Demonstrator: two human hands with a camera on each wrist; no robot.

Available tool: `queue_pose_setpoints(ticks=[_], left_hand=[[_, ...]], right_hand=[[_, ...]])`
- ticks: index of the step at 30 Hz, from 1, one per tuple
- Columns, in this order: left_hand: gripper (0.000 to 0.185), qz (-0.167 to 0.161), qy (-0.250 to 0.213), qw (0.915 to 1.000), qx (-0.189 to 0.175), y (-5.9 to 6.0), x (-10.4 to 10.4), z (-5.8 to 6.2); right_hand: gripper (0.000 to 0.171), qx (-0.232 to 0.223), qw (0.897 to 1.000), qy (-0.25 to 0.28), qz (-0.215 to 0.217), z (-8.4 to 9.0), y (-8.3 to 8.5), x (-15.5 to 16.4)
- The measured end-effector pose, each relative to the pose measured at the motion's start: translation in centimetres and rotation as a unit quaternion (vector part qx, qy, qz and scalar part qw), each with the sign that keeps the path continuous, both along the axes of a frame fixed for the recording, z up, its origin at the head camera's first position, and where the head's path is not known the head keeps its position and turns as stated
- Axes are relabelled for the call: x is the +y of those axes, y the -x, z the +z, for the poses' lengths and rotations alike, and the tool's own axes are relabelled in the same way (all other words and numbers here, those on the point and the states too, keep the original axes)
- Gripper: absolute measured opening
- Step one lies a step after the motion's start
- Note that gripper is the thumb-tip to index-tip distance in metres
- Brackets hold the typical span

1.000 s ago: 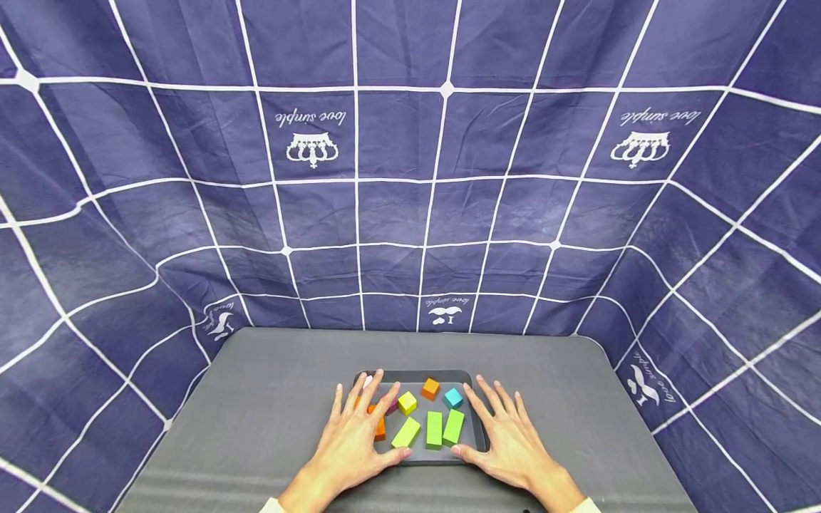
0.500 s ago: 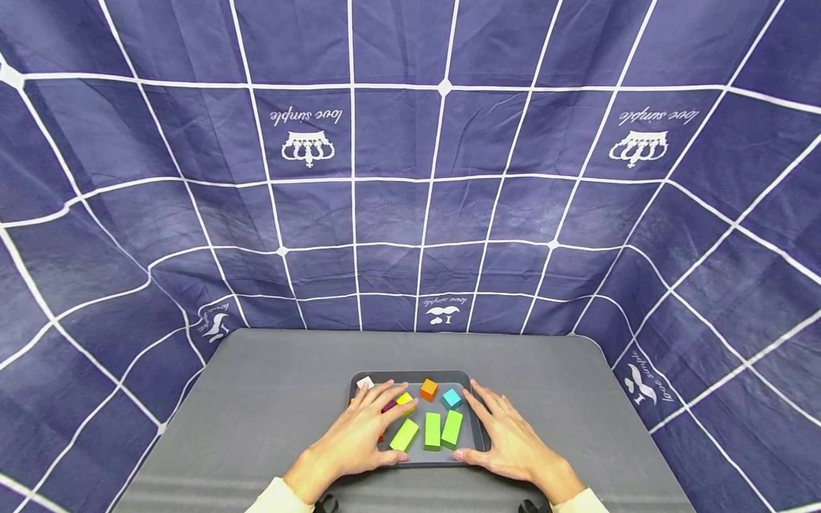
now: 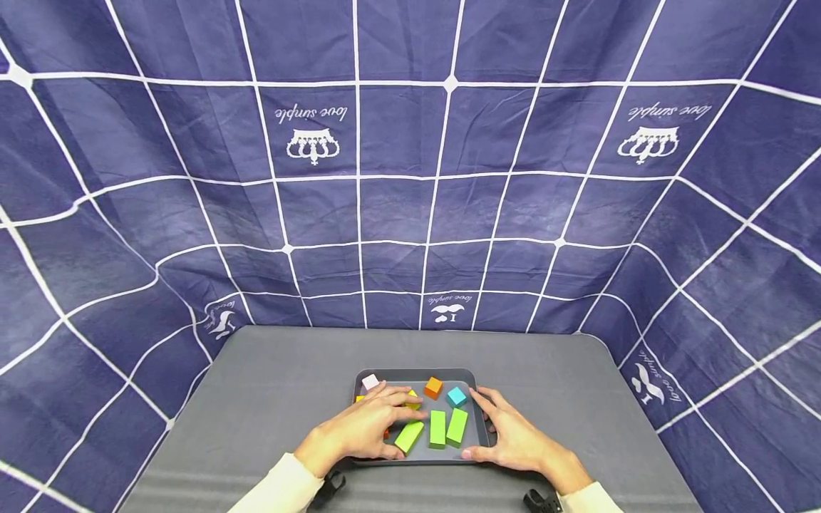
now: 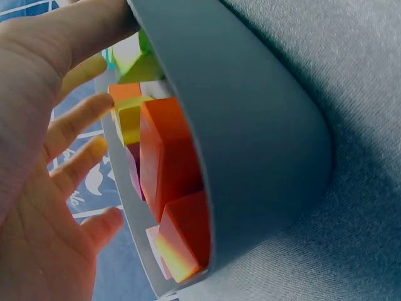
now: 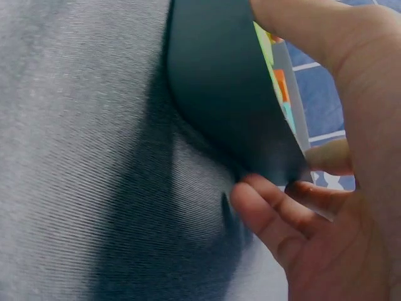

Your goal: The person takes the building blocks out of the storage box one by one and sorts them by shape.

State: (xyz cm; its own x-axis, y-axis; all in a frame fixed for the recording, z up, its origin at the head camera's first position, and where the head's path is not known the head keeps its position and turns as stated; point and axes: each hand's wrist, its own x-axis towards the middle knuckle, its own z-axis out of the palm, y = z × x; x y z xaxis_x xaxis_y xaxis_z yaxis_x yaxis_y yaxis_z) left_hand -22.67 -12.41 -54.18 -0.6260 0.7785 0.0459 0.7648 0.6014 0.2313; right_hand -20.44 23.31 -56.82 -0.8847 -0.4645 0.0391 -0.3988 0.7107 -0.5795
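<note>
A shallow grey tray [image 3: 420,461] of coloured blocks lies between the hands. My left hand [image 3: 368,427] reaches over its left part, fingers loosely bent above the blocks; in the left wrist view its thumb [image 4: 94,25] touches the near rim. My right hand [image 3: 516,438] holds the tray's right end, thumb [image 5: 294,19] at the near rim and fingers [image 5: 269,207] bent against the outer wall. Inside lie light green blocks [image 3: 437,429], a cyan cube [image 3: 456,397], an orange cube [image 3: 433,387], a white block [image 3: 370,382], a yellow cube [image 3: 414,400] and red-orange blocks [image 4: 169,150], partly hidden by the left hand.
The tray rests on a grey cloth-covered table [image 3: 288,370]. Blue curtain [image 3: 410,214] with white grid lines surrounds the table at the back and both sides. A black strap [image 3: 541,501] is on the right wrist.
Both hands were spread flat over the tray's ends. My left hand's fingers have swung right and bent over the blocks; my right hand's fingers have drawn in along the right wall.
</note>
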Motion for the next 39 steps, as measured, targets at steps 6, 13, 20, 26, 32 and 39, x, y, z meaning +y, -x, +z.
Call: queue_pose_setpoints(ticks=[6,13,20,26,32,39], left_hand=[[0.075,-0.010,0.005,0.9999,0.003,0.2,0.0,0.0],[0.070,-0.021,0.000,0.9997,0.011,0.3,-0.2,-0.4],[0.067,-0.017,-0.010,0.9995,0.023,0.4,-0.1,-0.6],[0.066,-0.029,-0.025,0.9984,0.042,0.4,0.0,-0.7],[0.066,-0.024,-0.036,0.9975,0.056,0.0,-0.3,-0.8],[0.063,-0.017,-0.060,0.9966,0.053,-0.2,-1.0,-0.7]], right_hand=[[0.124,-0.040,0.997,0.054,0.022,0.4,0.4,0.4],[0.130,-0.096,0.990,0.097,0.018,0.2,0.7,0.6],[0.131,-0.088,0.991,0.095,0.020,0.1,1.0,0.6],[0.122,-0.062,0.994,0.087,0.017,0.5,1.1,0.7],[0.114,-0.073,0.993,0.093,0.021,0.5,1.1,0.7],[0.115,-0.068,0.994,0.088,0.012,0.3,0.8,0.7]])
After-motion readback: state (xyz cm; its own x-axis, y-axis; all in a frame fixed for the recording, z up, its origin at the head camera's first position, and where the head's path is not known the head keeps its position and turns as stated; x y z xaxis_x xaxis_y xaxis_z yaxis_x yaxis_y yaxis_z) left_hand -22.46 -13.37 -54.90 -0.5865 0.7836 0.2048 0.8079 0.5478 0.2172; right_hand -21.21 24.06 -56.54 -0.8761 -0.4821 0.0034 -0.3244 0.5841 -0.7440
